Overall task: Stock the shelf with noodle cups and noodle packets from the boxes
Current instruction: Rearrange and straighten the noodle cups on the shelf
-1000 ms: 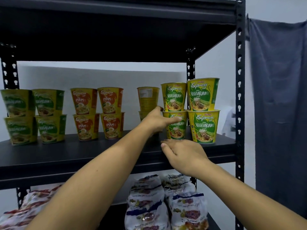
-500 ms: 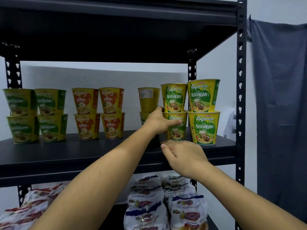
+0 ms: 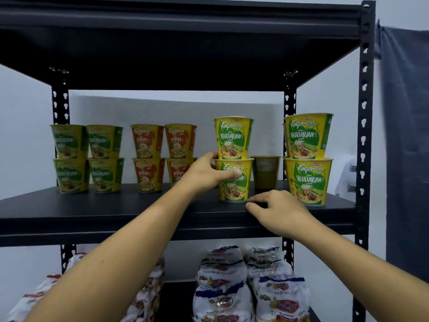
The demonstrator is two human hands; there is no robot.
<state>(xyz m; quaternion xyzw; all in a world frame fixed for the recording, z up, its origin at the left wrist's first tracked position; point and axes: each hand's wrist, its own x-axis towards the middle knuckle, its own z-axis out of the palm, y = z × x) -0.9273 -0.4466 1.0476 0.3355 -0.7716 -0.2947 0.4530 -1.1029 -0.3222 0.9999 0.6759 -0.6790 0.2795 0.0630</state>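
Note:
On the black middle shelf (image 3: pixel 92 212) stands a two-high stack of yellow-green vegetarian noodle cups. My left hand (image 3: pixel 206 173) grips the lower cup (image 3: pixel 234 191), fingers across its front and thumb behind its left side; the upper cup (image 3: pixel 233 138) rests on top. My right hand (image 3: pixel 278 212) hovers at the shelf's front edge just right of that cup's base, fingers loosely curled and holding nothing. A second two-high vegetarian stack (image 3: pixel 307 177) stands at the right end. Between the stacks, further back, sits a single cup (image 3: pixel 265 171).
Orange chicken cups (image 3: pixel 148 156) and green cups (image 3: pixel 88 156) stand stacked two high to the left. Noodle packets (image 3: pixel 250 287) are piled on the shelf below, more at the lower left (image 3: pixel 34 298). A black upright post (image 3: pixel 364 135) and a grey hanging cloth (image 3: pixel 406 135) bound the right side.
The stack in my left hand has slid left, away from the right-hand stack, uncovering the single cup behind. My right hand has drifted a little right along the shelf edge.

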